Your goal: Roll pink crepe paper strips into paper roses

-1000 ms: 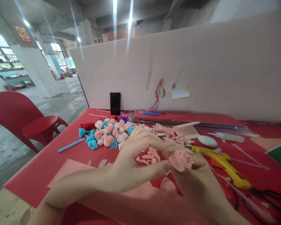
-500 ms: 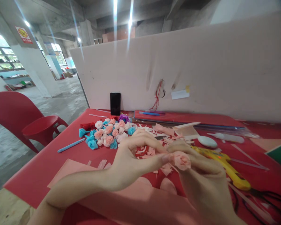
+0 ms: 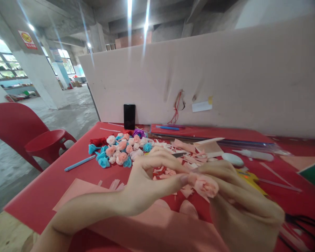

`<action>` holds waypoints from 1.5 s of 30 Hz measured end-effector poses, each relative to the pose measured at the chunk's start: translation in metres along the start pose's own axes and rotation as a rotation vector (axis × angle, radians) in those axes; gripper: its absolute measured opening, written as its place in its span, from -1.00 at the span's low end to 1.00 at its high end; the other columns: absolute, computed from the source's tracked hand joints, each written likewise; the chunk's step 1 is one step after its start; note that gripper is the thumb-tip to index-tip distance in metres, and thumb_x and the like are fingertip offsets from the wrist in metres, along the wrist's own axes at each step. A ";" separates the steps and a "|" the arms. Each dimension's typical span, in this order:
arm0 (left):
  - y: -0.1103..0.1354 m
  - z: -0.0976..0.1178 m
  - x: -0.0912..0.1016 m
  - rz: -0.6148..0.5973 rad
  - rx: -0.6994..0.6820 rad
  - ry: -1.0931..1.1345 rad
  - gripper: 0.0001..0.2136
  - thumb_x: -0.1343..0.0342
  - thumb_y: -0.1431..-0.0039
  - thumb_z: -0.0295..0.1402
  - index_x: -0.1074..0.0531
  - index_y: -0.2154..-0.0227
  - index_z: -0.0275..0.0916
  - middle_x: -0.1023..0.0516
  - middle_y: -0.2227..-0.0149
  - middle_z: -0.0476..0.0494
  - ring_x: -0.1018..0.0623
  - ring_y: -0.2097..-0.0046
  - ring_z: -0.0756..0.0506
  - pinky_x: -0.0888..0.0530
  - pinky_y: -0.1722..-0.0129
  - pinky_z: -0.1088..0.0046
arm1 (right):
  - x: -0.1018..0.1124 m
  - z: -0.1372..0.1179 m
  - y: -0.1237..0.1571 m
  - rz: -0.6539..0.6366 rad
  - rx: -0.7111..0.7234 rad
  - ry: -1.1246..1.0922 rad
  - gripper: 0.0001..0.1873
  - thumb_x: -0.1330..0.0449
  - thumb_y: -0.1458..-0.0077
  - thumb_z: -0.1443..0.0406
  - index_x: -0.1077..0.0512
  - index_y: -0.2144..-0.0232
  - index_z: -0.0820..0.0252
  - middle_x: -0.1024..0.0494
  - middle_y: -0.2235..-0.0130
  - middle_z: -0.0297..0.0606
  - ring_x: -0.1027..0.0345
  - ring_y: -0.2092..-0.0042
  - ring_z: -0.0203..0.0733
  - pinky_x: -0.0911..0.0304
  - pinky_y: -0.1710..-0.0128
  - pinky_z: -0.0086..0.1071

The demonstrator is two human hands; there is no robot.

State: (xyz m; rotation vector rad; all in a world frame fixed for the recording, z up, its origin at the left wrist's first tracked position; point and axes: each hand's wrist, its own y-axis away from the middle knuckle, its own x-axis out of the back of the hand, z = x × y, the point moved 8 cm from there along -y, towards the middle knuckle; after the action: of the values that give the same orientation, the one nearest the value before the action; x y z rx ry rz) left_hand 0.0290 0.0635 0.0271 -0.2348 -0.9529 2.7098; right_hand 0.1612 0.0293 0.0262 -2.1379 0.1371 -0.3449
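Observation:
A small pink paper rose (image 3: 206, 186) is held between my two hands above the table, its bloom tipped toward the right. My left hand (image 3: 149, 178) pinches its left side between thumb and fingertips. On its far and right sides, the bent fingers of my right hand (image 3: 241, 199) close against the flower; its thumb is mostly hidden. Below lie pink paper petals (image 3: 188, 208) and a large pink paper sheet (image 3: 157, 227). Cut paper scraps (image 3: 191, 159) and a dark scissor-like blade (image 3: 179, 154) are just beyond my fingers.
Finished paper roses (image 3: 122, 145) in several colours are heaped at the back left, near a blue pen (image 3: 80, 163). A yellow glue gun (image 3: 249, 180) is partly behind my right hand. A phone (image 3: 129, 116) leans on the upright white board (image 3: 212, 66). A red chair (image 3: 13, 129) stands left.
My right hand has shifted rightward and turned, now covering more of the yellow glue gun. The rose has moved slightly right and down. My left hand stays nearly in place.

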 end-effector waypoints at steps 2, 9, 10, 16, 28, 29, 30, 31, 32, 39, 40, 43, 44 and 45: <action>0.000 -0.001 0.000 0.000 0.007 0.017 -0.92 -0.22 0.04 -0.51 -0.53 0.54 -0.21 -0.51 0.53 -0.02 -0.43 0.39 0.00 -0.39 0.33 0.41 | 0.001 0.001 0.000 0.014 -0.004 0.032 -0.63 -0.16 -0.01 0.47 -0.51 0.27 -0.18 -0.43 0.43 -0.40 -0.28 0.37 -0.18 -0.19 0.44 -0.30; 0.000 -0.003 -0.003 -0.022 0.003 0.083 -0.81 -0.21 0.10 -0.62 -0.57 0.47 -0.18 -0.52 0.49 0.00 -0.46 0.36 0.02 -0.41 0.30 0.47 | 0.003 -0.001 0.002 0.038 0.021 0.086 -0.60 -0.15 -0.04 0.47 -0.49 0.24 -0.24 -0.43 0.40 -0.41 -0.28 0.35 -0.19 -0.19 0.40 -0.30; 0.000 -0.004 -0.003 -0.024 0.004 0.080 -0.80 -0.22 0.10 -0.62 -0.57 0.46 -0.18 -0.53 0.48 0.00 -0.47 0.35 0.02 -0.42 0.30 0.47 | 0.003 -0.001 0.003 0.045 0.023 0.089 -0.60 -0.15 -0.05 0.47 -0.48 0.24 -0.25 -0.43 0.39 -0.42 -0.29 0.34 -0.19 -0.19 0.40 -0.30; 0.000 -0.004 -0.006 -0.060 0.011 0.074 -0.83 -0.23 0.07 -0.59 -0.58 0.45 -0.18 -0.52 0.45 -0.03 -0.48 0.34 0.01 -0.44 0.28 0.46 | 0.000 0.000 0.004 0.014 0.014 0.087 -0.71 -0.17 -0.03 0.47 -0.48 0.36 -0.12 -0.41 0.42 -0.41 -0.28 0.37 -0.22 -0.20 0.41 -0.32; 0.003 -0.012 -0.010 -0.109 0.128 0.256 -0.82 -0.26 0.05 -0.50 -0.59 0.40 -0.06 -0.48 0.43 0.00 -0.45 0.31 0.03 -0.40 0.25 0.48 | 0.000 -0.007 -0.002 -0.035 0.099 0.003 -0.70 -0.14 0.00 0.53 -0.50 0.38 0.00 -0.46 0.45 -0.35 -0.30 0.38 -0.18 -0.24 0.46 -0.29; 0.003 -0.013 -0.010 -0.109 0.134 0.272 -0.81 -0.26 0.05 -0.51 -0.59 0.39 -0.05 -0.48 0.43 -0.01 -0.45 0.31 0.03 -0.40 0.26 0.48 | 0.000 -0.006 -0.001 -0.041 0.092 0.014 -0.67 -0.14 0.01 0.54 -0.51 0.35 -0.02 -0.47 0.44 -0.34 -0.30 0.37 -0.16 -0.24 0.45 -0.28; 0.003 -0.013 -0.010 -0.109 0.139 0.285 -0.80 -0.27 0.06 -0.52 -0.59 0.39 -0.05 -0.48 0.42 -0.01 -0.45 0.31 0.02 -0.40 0.27 0.48 | 0.000 -0.007 -0.001 -0.048 0.088 0.023 -0.65 -0.14 0.01 0.55 -0.51 0.32 -0.02 -0.50 0.42 -0.33 -0.30 0.36 -0.15 -0.24 0.46 -0.27; 0.003 -0.013 -0.010 -0.107 0.141 0.297 -0.79 -0.27 0.07 -0.52 -0.59 0.39 -0.05 -0.48 0.43 -0.01 -0.44 0.32 0.02 -0.40 0.28 0.47 | 0.000 -0.008 0.000 -0.053 0.091 0.028 -0.62 -0.15 0.01 0.55 -0.51 0.28 -0.03 -0.51 0.40 -0.32 -0.30 0.34 -0.14 -0.24 0.46 -0.27; 0.003 -0.013 -0.010 -0.104 0.142 0.308 -0.79 -0.27 0.08 -0.53 -0.59 0.40 -0.06 -0.48 0.43 -0.01 -0.44 0.32 0.02 -0.40 0.28 0.47 | 0.000 -0.010 -0.001 -0.058 0.095 0.031 -0.61 -0.16 0.02 0.56 -0.51 0.25 -0.03 -0.52 0.39 -0.32 -0.30 0.33 -0.14 -0.24 0.46 -0.27; 0.000 -0.016 -0.008 -0.100 0.175 0.319 -0.83 -0.28 0.09 -0.54 -0.59 0.45 -0.11 -0.43 0.47 0.01 -0.40 0.34 0.06 -0.37 0.30 0.54 | -0.004 -0.011 -0.005 -0.036 -0.032 -0.017 -0.58 -0.14 0.02 0.56 -0.52 0.29 -0.10 -0.51 0.44 -0.38 -0.27 0.42 -0.21 -0.26 0.49 -0.32; 0.000 -0.016 -0.008 -0.100 0.175 0.318 -0.83 -0.27 0.09 -0.55 -0.59 0.45 -0.12 -0.43 0.48 0.01 -0.40 0.34 0.06 -0.37 0.30 0.54 | -0.004 -0.011 -0.005 -0.029 -0.040 -0.025 -0.59 -0.15 0.03 0.55 -0.52 0.29 -0.09 -0.50 0.45 -0.38 -0.28 0.41 -0.21 -0.27 0.48 -0.33; 0.001 -0.018 -0.008 -0.097 0.186 0.328 -0.83 -0.27 0.09 -0.55 -0.58 0.45 -0.11 -0.44 0.46 0.01 -0.40 0.34 0.05 -0.37 0.31 0.54 | -0.002 -0.012 -0.004 -0.016 -0.038 -0.050 -0.63 -0.18 0.05 0.55 -0.51 0.32 -0.06 -0.47 0.46 -0.40 -0.30 0.40 -0.23 -0.30 0.45 -0.36; 0.001 -0.019 -0.009 -0.098 0.195 0.327 -0.83 -0.27 0.08 -0.54 -0.58 0.45 -0.11 -0.44 0.46 0.00 -0.41 0.34 0.05 -0.38 0.32 0.54 | -0.002 -0.012 -0.004 -0.012 -0.041 -0.059 -0.64 -0.19 0.05 0.54 -0.50 0.33 -0.05 -0.47 0.46 -0.41 -0.31 0.40 -0.24 -0.30 0.45 -0.37; 0.001 -0.021 -0.010 -0.095 0.203 0.324 -0.84 -0.27 0.08 -0.54 -0.58 0.46 -0.12 -0.44 0.46 0.00 -0.41 0.34 0.04 -0.38 0.33 0.53 | -0.002 -0.012 -0.004 -0.011 -0.050 -0.066 -0.66 -0.19 0.06 0.54 -0.50 0.34 -0.04 -0.48 0.46 -0.41 -0.32 0.40 -0.25 -0.31 0.45 -0.38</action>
State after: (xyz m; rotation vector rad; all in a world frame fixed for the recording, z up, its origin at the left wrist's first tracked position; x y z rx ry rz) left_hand 0.0428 0.0722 0.0112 -0.5516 -0.5788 2.5512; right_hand 0.1559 0.0227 0.0356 -2.1978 0.0976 -0.2796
